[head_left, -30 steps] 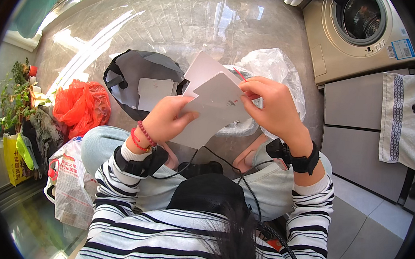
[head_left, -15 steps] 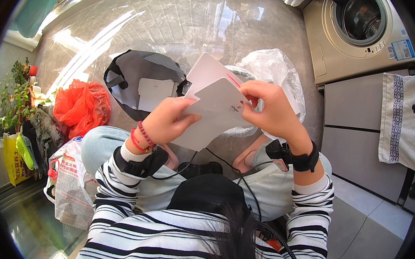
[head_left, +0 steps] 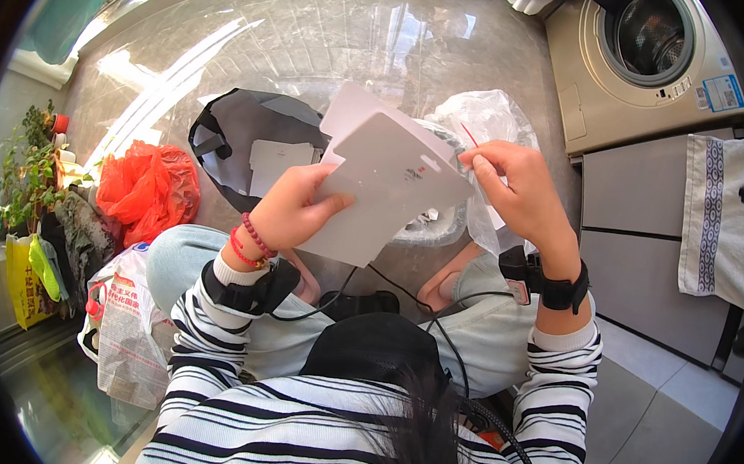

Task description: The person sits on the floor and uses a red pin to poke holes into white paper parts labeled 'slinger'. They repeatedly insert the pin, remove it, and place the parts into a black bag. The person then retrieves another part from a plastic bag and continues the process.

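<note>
My left hand [head_left: 294,211] is closed on the left edge of a folded pale-grey card [head_left: 375,189], thumb on top. The card has a notched edge, a small print mark and a slot near its right corner; a paler flap [head_left: 359,110] shows behind it. Just right of the card, apart from it, my right hand [head_left: 520,191] pinches a thin red strip [head_left: 469,135] between thumb and fingertips. Below the card, a bin lined with clear plastic [head_left: 457,225] is partly hidden. Several pale cards [head_left: 280,158] lie inside an open dark-grey bag [head_left: 264,108] on the left.
Crumpled clear plastic [head_left: 488,111] spreads beyond the right hand. A red plastic bag [head_left: 151,186], a white printed bag [head_left: 132,327] and potted plants [head_left: 27,165] stand left. A washing machine [head_left: 648,105] and grey cabinets [head_left: 644,290] line the right. Black cables [head_left: 435,318] cross my lap.
My right hand has moved right, away from the card, drawing the red strip clear of it. The card in my left hand has turned slightly, uncovering its slot.
</note>
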`<state>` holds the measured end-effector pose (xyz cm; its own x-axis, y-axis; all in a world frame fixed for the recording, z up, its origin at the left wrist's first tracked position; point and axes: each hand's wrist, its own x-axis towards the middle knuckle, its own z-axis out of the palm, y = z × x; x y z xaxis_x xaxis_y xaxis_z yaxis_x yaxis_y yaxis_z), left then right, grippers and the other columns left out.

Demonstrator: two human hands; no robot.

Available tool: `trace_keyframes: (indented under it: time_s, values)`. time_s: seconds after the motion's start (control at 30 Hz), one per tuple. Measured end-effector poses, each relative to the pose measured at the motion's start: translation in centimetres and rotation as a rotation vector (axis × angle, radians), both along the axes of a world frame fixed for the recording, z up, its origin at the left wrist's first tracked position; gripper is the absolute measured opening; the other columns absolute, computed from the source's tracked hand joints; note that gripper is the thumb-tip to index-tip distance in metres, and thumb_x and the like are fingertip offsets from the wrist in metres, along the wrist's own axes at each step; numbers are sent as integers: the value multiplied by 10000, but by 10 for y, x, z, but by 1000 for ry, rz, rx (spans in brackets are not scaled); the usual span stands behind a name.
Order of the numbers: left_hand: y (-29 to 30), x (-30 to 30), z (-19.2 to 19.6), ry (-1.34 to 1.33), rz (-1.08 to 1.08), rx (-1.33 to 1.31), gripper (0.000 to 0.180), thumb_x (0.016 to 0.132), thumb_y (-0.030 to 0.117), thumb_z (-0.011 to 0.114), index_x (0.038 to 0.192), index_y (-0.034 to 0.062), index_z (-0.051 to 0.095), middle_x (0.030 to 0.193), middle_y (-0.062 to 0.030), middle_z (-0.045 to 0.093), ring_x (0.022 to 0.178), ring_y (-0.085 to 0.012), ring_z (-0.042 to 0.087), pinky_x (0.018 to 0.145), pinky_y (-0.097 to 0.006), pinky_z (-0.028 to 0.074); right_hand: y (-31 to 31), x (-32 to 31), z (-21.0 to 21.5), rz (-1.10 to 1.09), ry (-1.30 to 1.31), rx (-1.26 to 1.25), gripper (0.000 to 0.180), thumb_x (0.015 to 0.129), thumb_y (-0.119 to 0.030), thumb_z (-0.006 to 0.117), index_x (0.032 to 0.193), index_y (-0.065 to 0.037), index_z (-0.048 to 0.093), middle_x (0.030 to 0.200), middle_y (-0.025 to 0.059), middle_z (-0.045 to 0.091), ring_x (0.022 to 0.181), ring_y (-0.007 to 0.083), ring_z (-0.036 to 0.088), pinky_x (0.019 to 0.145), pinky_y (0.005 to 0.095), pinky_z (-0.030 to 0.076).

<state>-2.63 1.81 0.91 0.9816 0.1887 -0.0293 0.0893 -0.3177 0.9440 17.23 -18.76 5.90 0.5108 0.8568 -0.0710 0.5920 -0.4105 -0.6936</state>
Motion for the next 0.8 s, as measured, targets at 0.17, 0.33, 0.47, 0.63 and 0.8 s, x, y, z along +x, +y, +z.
trace_keyframes:
  time_s: [0.17,0.33,0.47,0.63,0.8]
  values:
    - [4,0,2,45,61,-152,224,849,61,607,1046,-45,612,881,-104,683,772,-126,623,704,-273,501,-3,1,-2,49,-82,-4,160,849,-104,640,903,46,651,797,108,651,681,148,601,642,263,484]
    - [6,0,4,58,100,-234,237,856,88,617,1052,-44,618,864,-65,680,786,-92,606,714,-264,498,0,2,-16,-27,176,221,133,860,-89,634,893,39,647,756,95,650,657,140,626,606,254,487]
    - [17,-4,5,53,255,-151,247,870,121,639,1063,-34,632,928,-51,669,831,-88,595,750,-238,484,0,13,-19,-180,200,263,140,882,-92,627,934,36,646,755,49,644,647,95,622,605,220,495]
    - [61,-23,18,-296,940,168,220,843,91,679,1048,13,684,974,-85,695,855,-109,603,793,-248,478,14,33,-20,-468,150,461,189,907,-120,618,988,47,656,776,26,649,672,86,632,628,204,508]
    - [84,-51,37,-702,1329,210,220,836,50,679,1049,-6,674,994,-55,674,855,-103,580,790,-226,468,69,0,-62,-244,-103,374,185,897,-113,628,1009,30,661,797,57,668,676,128,669,609,219,510]
